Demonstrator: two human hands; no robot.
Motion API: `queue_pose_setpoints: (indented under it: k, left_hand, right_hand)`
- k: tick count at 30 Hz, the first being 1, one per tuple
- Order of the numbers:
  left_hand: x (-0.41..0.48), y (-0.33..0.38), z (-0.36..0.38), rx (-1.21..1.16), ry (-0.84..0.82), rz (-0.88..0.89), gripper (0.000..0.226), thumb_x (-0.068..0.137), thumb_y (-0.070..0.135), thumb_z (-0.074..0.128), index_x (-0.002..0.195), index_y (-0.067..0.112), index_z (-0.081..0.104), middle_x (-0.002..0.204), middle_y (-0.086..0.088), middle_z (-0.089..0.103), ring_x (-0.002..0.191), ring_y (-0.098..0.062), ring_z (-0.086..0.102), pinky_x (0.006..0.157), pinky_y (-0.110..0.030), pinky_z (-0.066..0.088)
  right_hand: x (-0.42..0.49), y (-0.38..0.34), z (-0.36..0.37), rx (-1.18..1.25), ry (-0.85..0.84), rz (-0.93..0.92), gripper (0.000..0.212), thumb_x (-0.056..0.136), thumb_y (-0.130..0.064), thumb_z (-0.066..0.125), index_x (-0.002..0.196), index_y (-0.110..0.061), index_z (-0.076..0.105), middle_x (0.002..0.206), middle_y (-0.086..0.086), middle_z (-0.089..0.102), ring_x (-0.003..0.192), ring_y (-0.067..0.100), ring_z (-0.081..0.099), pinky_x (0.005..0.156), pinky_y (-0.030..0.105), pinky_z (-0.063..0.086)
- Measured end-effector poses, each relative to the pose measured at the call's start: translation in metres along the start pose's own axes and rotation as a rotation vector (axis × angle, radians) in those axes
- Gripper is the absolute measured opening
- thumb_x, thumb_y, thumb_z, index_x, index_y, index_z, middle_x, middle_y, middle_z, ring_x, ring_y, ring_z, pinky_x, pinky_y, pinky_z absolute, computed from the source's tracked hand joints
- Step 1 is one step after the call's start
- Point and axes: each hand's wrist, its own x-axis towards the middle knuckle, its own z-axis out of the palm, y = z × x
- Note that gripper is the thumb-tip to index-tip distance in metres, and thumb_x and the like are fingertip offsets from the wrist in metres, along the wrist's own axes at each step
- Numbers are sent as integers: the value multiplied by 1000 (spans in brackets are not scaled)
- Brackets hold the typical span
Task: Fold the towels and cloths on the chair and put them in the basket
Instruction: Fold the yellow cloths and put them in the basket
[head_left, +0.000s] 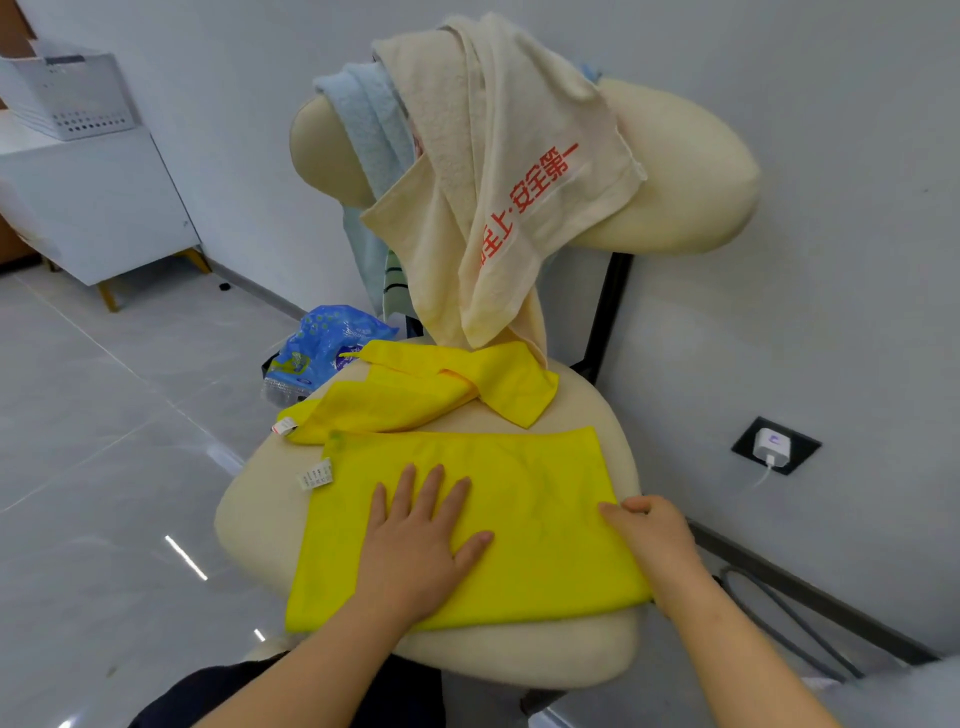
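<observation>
A yellow cloth (524, 499) lies folded flat on the cream chair seat (249, 519). My left hand (421, 535) presses on its middle with straight, spread fingers. My right hand (649, 535) holds the cloth's right edge with curled fingers. Behind it a second yellow cloth (426, 395) lies crumpled on the seat. A cream towel with red lettering (483, 171) hangs over the chair back, with a light blue towel (369, 124) beneath it on the left. A white perforated basket (67, 93) stands on a cabinet at the far left.
The white cabinet (104, 208) on wooden legs stands at the left wall. A blue plastic bag (322, 348) lies on the grey tiled floor beside the chair. A wall socket with a white charger (774, 447) and a cable are at the right.
</observation>
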Motion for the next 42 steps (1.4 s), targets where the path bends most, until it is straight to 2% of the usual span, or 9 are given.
queue_pose_setpoints:
  k: [3, 16, 21, 23, 26, 30, 33, 36, 42]
  left_hand:
    - [-1, 5, -7, 32, -53, -8, 125, 36, 78, -44, 148, 40, -4, 159, 6, -8, 145, -24, -14, 114, -48, -9]
    - [3, 49, -3, -26, -148, -29, 114, 52, 84, -28, 150, 33, -3, 159, 1, -8, 145, -28, -14, 114, -49, -10]
    - [11, 46, -31, -860, 111, -160, 68, 91, 32, 57, 148, 24, 21, 150, 3, 28, 138, -18, 30, 109, -26, 24]
    - [10, 33, -45, -1233, 115, -361, 49, 92, 21, 57, 138, 23, 39, 127, 0, 54, 107, -23, 58, 89, -32, 49]
    - [5, 13, -66, -1604, -44, -544, 26, 98, 25, 47, 122, 17, 44, 96, -10, 59, 75, -22, 63, 55, -28, 54]
    - [-4, -13, -75, -1772, -87, -594, 45, 97, 40, 43, 138, 26, 30, 116, -14, 55, 83, -28, 64, 66, -37, 56]
    - [-12, -25, -73, -1779, -117, -542, 56, 96, 43, 41, 146, 40, 16, 133, -14, 47, 96, -31, 62, 71, -42, 55]
    - [-13, -30, -67, -1667, -176, -494, 53, 97, 36, 44, 144, 44, 19, 134, -10, 47, 113, -34, 57, 85, -47, 51]
    - [-8, -25, -59, -1190, -117, -382, 25, 91, 12, 58, 107, 31, 59, 101, -6, 51, 86, -19, 53, 73, -29, 46]
  right_hand:
    - [-3, 3, 4, -48, -24, -44, 15, 82, -17, 69, 78, -4, 63, 85, 21, 66, 83, 33, 62, 78, 42, 49]
    - [15, -10, -18, 222, -32, 25, 22, 90, -6, 58, 70, -11, 53, 75, 12, 56, 64, 20, 49, 58, 30, 38]
    - [4, -47, -35, 327, -53, -22, 18, 92, -10, 55, 75, -14, 55, 76, 9, 56, 65, 20, 50, 57, 28, 39]
    - [-5, -67, -30, 319, -100, -69, 16, 92, -12, 55, 77, -16, 57, 83, 10, 59, 73, 22, 53, 66, 30, 42]
    - [-25, -97, -7, 271, -216, -181, 11, 91, -14, 58, 81, -19, 60, 91, 8, 61, 89, 23, 55, 82, 36, 45]
    - [-63, -120, 28, 160, -493, -264, 8, 92, -26, 57, 85, -26, 61, 83, -6, 59, 79, 12, 55, 71, 28, 46]
    - [-67, -112, 43, 162, -597, -175, 24, 95, -39, 47, 87, -22, 63, 68, -5, 59, 50, 9, 44, 46, 20, 33]
    - [-48, -81, 54, 138, -341, -96, 23, 95, -33, 49, 81, -18, 59, 66, 0, 57, 47, 11, 39, 42, 20, 28]
    - [-31, -38, 61, 193, -151, -19, 22, 91, -20, 57, 69, -15, 58, 60, 2, 52, 51, 14, 40, 51, 26, 30]
